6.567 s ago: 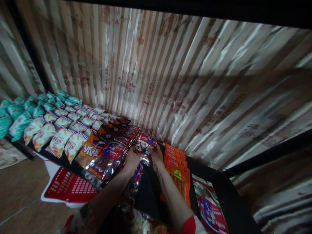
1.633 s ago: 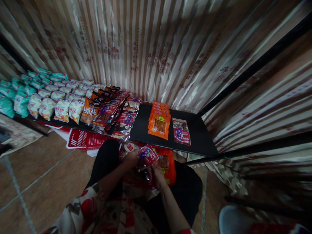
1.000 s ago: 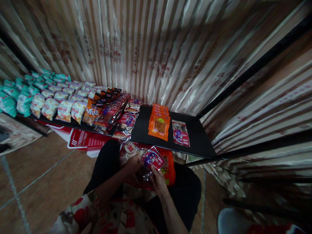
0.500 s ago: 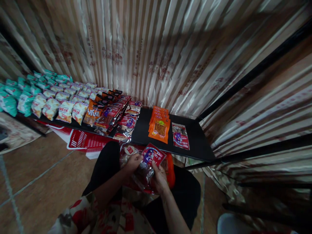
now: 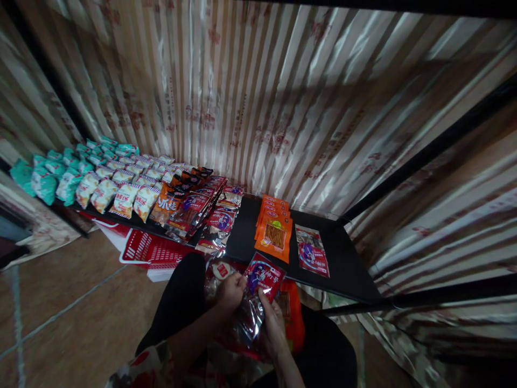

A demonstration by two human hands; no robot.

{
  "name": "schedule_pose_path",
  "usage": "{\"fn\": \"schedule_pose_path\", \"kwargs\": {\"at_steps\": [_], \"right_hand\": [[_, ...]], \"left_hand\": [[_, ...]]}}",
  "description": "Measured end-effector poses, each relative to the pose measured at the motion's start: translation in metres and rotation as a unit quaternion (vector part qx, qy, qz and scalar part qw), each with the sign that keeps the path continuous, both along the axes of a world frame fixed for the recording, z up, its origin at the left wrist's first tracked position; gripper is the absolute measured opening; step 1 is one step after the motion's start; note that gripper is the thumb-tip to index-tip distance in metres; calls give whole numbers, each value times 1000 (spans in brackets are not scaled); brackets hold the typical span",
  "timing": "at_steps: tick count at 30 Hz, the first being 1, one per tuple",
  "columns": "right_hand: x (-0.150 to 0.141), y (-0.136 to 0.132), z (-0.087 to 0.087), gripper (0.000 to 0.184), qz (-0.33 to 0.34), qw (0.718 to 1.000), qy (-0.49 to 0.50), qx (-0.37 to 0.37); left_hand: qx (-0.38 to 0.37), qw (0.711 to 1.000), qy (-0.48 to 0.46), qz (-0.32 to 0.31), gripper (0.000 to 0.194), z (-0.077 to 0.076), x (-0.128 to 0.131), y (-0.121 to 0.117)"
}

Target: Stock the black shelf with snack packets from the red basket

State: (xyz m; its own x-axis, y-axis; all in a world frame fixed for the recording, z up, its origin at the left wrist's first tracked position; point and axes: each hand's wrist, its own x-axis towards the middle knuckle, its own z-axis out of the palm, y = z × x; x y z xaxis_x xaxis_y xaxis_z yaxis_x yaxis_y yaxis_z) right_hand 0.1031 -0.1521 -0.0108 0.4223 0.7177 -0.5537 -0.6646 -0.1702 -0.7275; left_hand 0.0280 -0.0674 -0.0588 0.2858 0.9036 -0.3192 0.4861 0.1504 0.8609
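Over my lap I hold a red and purple snack packet (image 5: 264, 274) with a clear, shiny lower part. My left hand (image 5: 231, 291) is closed on its left edge, fingers curled. From the right, my right hand (image 5: 273, 323) grips it with the thumb on top. Beneath lie more packets: a red one with a round pale label (image 5: 222, 270) and an orange one (image 5: 297, 318), partly hidden by my hands. On the black shelf (image 5: 246, 223) ahead, overlapping orange packets (image 5: 274, 234) lie beside a single red and purple packet (image 5: 312, 252).
Left along the shelf stand rows of white snack bags (image 5: 126, 198) and green bags (image 5: 44, 183), then orange bags (image 5: 165, 203) and red packets (image 5: 191, 207). A red basket (image 5: 153, 250) sits below. Black frame bars (image 5: 436, 145) and a striped curtain (image 5: 226, 81) surround the shelf.
The view has tilted, so the shelf and its goods appear lower and farther right. Both hands still hold the same packet, with little change in grip.
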Motion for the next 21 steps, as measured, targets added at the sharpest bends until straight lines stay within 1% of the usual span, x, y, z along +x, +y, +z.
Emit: {"fn": "schedule_pose_path", "kwargs": {"at_steps": [4,8,11,13,15,17,19,21], "right_hand": [[0,3,-1,39,-15,1000,-15,-1],[0,7,-2,39,-37,999,-27,3],[-2,9,0,40,-47,998,-31,8],[-3,10,3,40,-57,998,-33,13],[-4,12,6,40,-65,997,-28,21],[-4,14,7,38,-71,997,-23,26],[-5,17,7,38,-80,996,-31,25],[-4,19,4,37,-87,995,-55,19]], "left_hand": [[11,1000,-6,-4,21,0,4,1],[41,999,0,13,14,6,4,0],[77,996,-6,38,17,13,3,-2],[123,991,-18,42,15,17,2,-4],[179,983,-23,33,12,21,2,-6],[220,975,-19,22,15,26,1,-8],[238,971,-15,10,20,29,1,-10],[239,971,-12,-10,23,33,0,-12]]}}
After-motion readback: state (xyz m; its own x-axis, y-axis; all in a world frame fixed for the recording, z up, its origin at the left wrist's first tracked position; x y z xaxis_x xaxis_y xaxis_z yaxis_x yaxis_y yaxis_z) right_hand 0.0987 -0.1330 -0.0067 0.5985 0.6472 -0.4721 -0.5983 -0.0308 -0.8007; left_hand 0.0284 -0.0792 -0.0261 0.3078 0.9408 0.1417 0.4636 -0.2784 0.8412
